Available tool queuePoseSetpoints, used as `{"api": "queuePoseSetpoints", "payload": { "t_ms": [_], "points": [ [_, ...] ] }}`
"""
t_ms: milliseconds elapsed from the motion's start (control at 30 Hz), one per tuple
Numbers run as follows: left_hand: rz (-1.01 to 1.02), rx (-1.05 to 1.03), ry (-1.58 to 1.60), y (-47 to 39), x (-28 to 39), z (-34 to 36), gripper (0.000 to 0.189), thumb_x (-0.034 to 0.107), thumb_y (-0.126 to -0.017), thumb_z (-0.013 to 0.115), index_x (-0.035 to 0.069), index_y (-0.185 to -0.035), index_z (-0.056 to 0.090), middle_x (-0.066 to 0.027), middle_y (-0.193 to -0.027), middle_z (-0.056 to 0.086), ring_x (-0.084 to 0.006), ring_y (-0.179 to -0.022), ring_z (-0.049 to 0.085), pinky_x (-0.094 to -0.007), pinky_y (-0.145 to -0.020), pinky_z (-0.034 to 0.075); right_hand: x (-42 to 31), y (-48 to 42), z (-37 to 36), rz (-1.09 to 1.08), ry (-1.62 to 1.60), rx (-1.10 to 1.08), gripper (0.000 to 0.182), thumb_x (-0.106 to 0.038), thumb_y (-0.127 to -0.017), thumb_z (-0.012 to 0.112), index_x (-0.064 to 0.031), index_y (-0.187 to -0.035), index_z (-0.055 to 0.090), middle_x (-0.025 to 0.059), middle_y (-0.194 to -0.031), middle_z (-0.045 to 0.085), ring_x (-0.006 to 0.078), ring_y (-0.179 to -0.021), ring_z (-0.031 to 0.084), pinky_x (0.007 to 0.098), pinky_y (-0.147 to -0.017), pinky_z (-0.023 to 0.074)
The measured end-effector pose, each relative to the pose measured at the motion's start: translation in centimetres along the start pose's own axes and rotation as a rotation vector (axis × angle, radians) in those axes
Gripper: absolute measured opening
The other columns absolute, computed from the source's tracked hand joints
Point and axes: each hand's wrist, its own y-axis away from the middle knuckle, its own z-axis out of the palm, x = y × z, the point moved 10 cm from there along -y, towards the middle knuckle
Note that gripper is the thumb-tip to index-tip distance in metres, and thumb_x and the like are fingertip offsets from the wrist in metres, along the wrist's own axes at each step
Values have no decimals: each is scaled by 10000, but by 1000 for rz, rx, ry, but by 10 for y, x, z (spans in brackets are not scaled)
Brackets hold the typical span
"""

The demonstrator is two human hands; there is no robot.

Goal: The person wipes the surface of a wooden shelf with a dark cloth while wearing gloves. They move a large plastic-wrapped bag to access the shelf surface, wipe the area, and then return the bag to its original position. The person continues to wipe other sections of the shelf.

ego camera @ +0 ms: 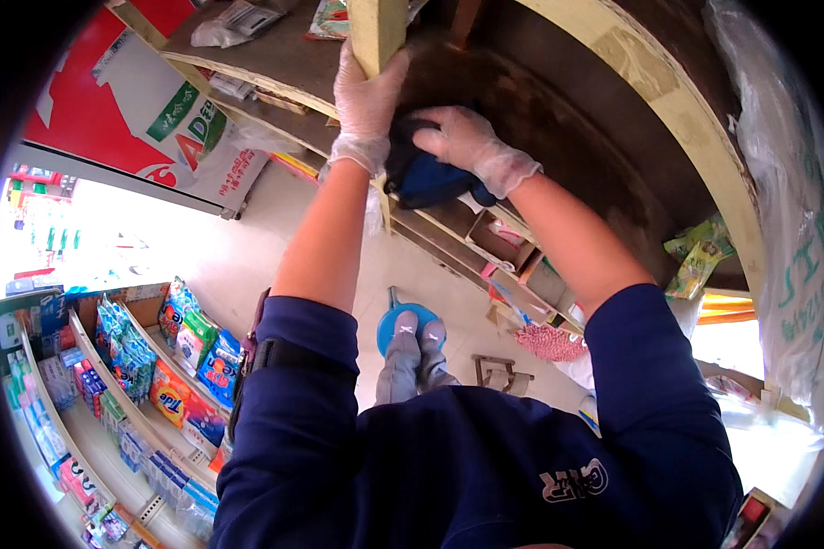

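My left hand (367, 103), in a clear plastic glove, grips the pale yellow wooden post (377, 31) of a shelving unit. My right hand (463, 141), gloved the same way, holds a dark blue cloth (429, 178) against the shelf's near edge beside that post. The cloth is bunched, and part of it hangs over the edge. Beyond my right hand the dark brown shelf board (563, 130) shows wet-looking, darker patches. The fingertips of my right hand are partly lost against the dark cloth.
My feet stand on a round blue stool (391, 322). Lower shelves hold an open box (501, 240). Green snack packets (703, 250) lie at the board's right end, near hanging clear plastic (789, 206). Detergent bags (123, 350) fill shelves at left. A small folding stool (501, 374) stands on the floor.
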Motion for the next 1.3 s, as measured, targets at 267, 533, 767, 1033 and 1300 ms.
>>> {"api": "queuePoseSetpoints", "payload": {
  "t_ms": [267,533,767,1033,1300],
  "points": [
    [-56,-44,154,2,9,6,369,74,-771,695,33,-1092,518,-21,-968,596,-101,-835,558,-234,-730,465,58,73,-34,62,92,180,380,-331,-747,553,-206,-1095,641,95,-1094,630,287,-1003,594,362,-886,463],
    [-79,-41,119,2,11,8,409,75,-773,688,45,-1138,506,-22,-1009,593,-101,-881,549,-249,-791,452,204,269,-121,525,6,410,388,-227,-750,590,-142,-1128,613,139,-1071,631,301,-985,604,341,-875,459],
    [-57,44,114,4,10,0,371,88,-776,694,35,-1094,510,-27,-969,591,-114,-855,551,-253,-766,449,156,215,-105,317,282,492,370,-271,-763,565,-167,-1114,618,112,-1105,614,308,-996,589,382,-872,462],
    [-135,33,97,6,1,7,456,88,-763,681,35,-1167,476,-39,-1034,577,-123,-902,535,-258,-815,442,74,-23,-56,125,322,362,410,-357,-789,522,-206,-1164,587,83,-1086,618,279,-965,602,378,-817,481],
    [-92,13,121,0,0,0,394,30,-767,697,41,-1107,499,-41,-909,603,-122,-767,581,-249,-683,478,93,-65,-82,251,334,443,414,-342,-775,470,-200,-1142,598,95,-1067,637,293,-1010,590,381,-859,463]
  ]
}}
